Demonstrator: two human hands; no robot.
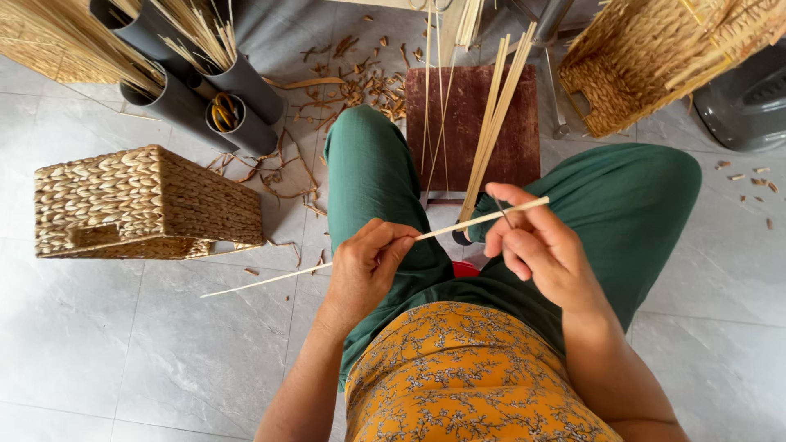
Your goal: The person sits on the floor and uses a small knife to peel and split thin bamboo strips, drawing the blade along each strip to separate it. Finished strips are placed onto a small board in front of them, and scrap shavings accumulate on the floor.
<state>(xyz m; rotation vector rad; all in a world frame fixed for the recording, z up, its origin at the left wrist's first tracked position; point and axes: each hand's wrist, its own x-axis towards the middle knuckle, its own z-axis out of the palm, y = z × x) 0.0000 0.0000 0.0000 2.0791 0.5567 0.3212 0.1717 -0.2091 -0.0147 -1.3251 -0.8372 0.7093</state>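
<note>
A long thin pale cane strip (458, 226) runs across my lap from lower left to upper right. My left hand (366, 270) pinches it near its middle. My right hand (536, 245) grips its upper end, with a small dark blade or pin showing between the fingers. A bundle of several pale cane strips (491, 123) leans from my right knee up over a dark red-brown wooden stool (524, 139). I sit with green trousers and an orange patterned top.
A woven basket (143, 205) lies overturned on the grey tiled floor at left. Grey tubes (237, 90) holding straw and a yellow-handled tool stand behind it. Another woven basket (647, 65) sits top right beside a grey bin (745, 102). Cane scraps (360, 82) litter the floor.
</note>
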